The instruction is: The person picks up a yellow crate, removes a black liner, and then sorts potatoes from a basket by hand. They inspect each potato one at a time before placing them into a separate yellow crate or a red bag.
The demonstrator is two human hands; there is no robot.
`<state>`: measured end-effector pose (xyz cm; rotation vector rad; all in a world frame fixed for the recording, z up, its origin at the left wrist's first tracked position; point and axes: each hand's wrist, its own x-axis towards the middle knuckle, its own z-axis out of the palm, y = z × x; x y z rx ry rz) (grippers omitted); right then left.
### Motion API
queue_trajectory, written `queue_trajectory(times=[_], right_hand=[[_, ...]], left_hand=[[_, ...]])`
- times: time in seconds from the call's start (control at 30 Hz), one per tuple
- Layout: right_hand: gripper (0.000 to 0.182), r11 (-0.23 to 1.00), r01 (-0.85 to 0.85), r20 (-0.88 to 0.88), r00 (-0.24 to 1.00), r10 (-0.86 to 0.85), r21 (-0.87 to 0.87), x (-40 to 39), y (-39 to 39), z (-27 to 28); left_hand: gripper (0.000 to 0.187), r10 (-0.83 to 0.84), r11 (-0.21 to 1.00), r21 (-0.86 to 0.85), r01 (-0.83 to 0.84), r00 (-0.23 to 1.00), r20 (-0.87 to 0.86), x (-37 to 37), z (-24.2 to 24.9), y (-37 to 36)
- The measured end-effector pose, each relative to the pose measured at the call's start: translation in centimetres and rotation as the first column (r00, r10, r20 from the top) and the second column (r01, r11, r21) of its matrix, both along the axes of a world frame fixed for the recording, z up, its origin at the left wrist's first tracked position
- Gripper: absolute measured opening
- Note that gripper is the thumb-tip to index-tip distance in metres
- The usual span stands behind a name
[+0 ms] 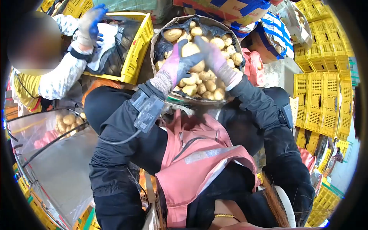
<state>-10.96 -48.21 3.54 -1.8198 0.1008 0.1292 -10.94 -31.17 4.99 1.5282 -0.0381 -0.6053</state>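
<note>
A round basket (154,43) lined with a black plastic bag stands in front of me, full of potatoes (209,85). Both my hands, in purple and grey gloves, are over it. My left hand (179,64) curves round a large pale potato (190,50), thumb on the near side and fingers on the far side. Close against that potato's right side is my right hand (215,58). Its fingers point away from me and are blurred, so their grip on the potato does not show clearly.
At the left, a co-worker's gloved hand (91,28) is raised beside a yellow crate (138,50) with a black bag inside. Taped cartons (226,11) and a blue-striped bundle (274,32) lie beyond the basket. Yellow crates (317,101) are stacked at right; bagged potatoes (69,120) at left.
</note>
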Motion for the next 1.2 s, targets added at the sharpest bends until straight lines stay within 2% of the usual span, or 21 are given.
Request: queue_trajectory(times=[0.07, 0.17, 0.23, 0.3, 0.37, 0.4, 0.43, 0.47, 0.53, 0.57, 0.6, 0.67, 0.7, 0.73, 0.77, 0.83, 0.87, 0.9, 1.0, 1.17, 1.2], right_hand=[[0.049, 0.981, 0.040, 0.006, 0.999, -0.041, 0.192, 1.9, -0.7, -0.4], [0.046, 0.917, 0.060, 0.034, 0.998, -0.050, -0.395, 6.1, -4.0, -5.1], [0.055, 0.594, -0.059, 0.005, 0.995, 0.105, -0.802, 9.3, -7.2, -13.9], [0.068, 0.381, -0.099, -0.123, 0.992, -0.038, -0.919, 10.1, -5.5, -15.9], [0.072, 0.403, -0.159, -0.246, 0.953, -0.175, -0.901, 11.2, -2.1, -12.9], [0.073, 0.343, -0.142, -0.197, 0.971, -0.133, -0.929, 11.8, -2.2, -13.5], [0.072, 0.278, -0.246, -0.259, 0.966, -0.010, -0.928, 12.0, -3.3, -13.6], [0.070, 0.416, -0.275, -0.290, 0.957, 0.028, -0.867, 12.4, -4.7, -13.6], [0.067, 0.544, -0.273, -0.296, 0.954, 0.046, -0.794, 12.3, -7.8, -12.4], [0.056, 0.934, -0.241, -0.395, 0.910, 0.124, -0.262, 10.2, -9.2, -11.4], [0.048, 0.920, -0.092, -0.415, 0.872, 0.260, 0.382, 7.8, -9.7, -10.8], [0.059, 0.818, 0.050, -0.425, 0.872, 0.245, 0.573, 3.4, -7.9, -5.0], [0.072, 0.765, 0.014, -0.376, 0.876, 0.301, 0.644, 1.3, -7.3, -2.1], [0.078, 0.758, -0.030, -0.305, 0.904, 0.299, 0.652, -0.8, -7.2, 0.6], [0.081, 0.761, -0.118, -0.188, 0.934, 0.302, 0.638, -2.2, -6.8, 2.3], [0.085, 0.826, -0.237, -0.022, 0.957, 0.288, 0.511, -4.4, -6.0, 4.5], [0.087, 0.877, -0.268, 0.026, 0.959, 0.282, 0.398, -5.2, -5.7, 5.2], [0.088, 0.882, -0.267, 0.043, 0.961, 0.272, 0.388, -6.2, -5.2, 5.5], [0.082, 0.921, -0.277, 0.095, 0.961, 0.261, 0.274, -8.0, -4.5, 5.1], [0.070, 0.917, -0.243, 0.069, 0.970, 0.233, 0.317, -8.1, -5.7, 5.6], [0.071, 0.959, -0.282, 0.217, 0.938, 0.269, 0.032, -8.1, -5.9, 5.5]], left_hand=[[0.062, 0.011, 0.962, -0.268, -0.046, 0.992, -0.129, -0.8, 3.2, 0.7], [0.052, 0.112, 0.835, -0.519, -0.184, 0.980, -0.167, -0.7, 4.8, 1.3], [0.049, 0.152, 0.790, -0.566, -0.236, 0.970, -0.191, -0.3, 4.9, 2.0], [0.047, 0.264, 0.771, -0.597, -0.221, 0.964, -0.016, -0.1, 3.5, 2.4], [0.037, 0.438, 0.846, -0.437, -0.307, 0.867, 0.239, 1.4, 0.5, 2.7], [0.037, 0.434, 0.849, -0.432, -0.304, 0.868, 0.242, 2.1, 1.4, 2.9], [0.035, 0.402, 0.783, -0.506, -0.362, 0.915, -0.033, 2.5, 2.3, 2.9], [0.034, 0.313, 0.712, -0.553, -0.433, 0.900, -0.302, 2.5, 3.0, 2.7], [0.025, 0.309, 0.817, -0.501, -0.285, 0.950, -0.038, 3.4, 1.0, 2.9], [0.024, 0.329, 0.864, -0.429, -0.265, 0.941, 0.081, 3.8, -0.2, 2.8], [0.023, 0.339, 0.901, -0.350, -0.257, 0.920, 0.197, 4.0, -1.2, 2.8], [0.022, 0.298, 0.928, -0.319, -0.191, 0.895, 0.332, 3.1, -0.3, 3.0], [0.024, 0.219, 0.937, -0.296, -0.183, 0.971, 0.092, 1.9, 2.4, 3.0], [0.028, 0.121, 0.949, -0.270, -0.163, 0.979, -0.163, 1.0, 3.8, 2.7], [0.031, 0.004, 0.956, -0.291, 0.034, 0.992, 0.127, 1.3, 0.1, 2.5], [0.054, -0.149, 0.977, -0.124, 0.172, 0.973, 0.179, -0.9, 1.9, 1.7], [0.064, -0.152, 0.980, -0.145, 0.137, 0.983, -0.101, -1.9, 3.2, 0.7], [0.076, -0.229, 0.964, -0.127, 0.233, 0.972, 0.046, -2.9, 3.6, 0.6], [0.075, -0.243, 0.969, 0.123, 0.213, 0.906, 0.345, -3.6, 2.0, -0.3], [0.064, -0.216, 0.975, 0.040, 0.217, 0.903, 0.372, -3.7, 1.8, -1.1], [0.063, -0.173, 0.983, 0.016, 0.181, 0.901, 0.398, -3.7, 2.1, -1.4]])
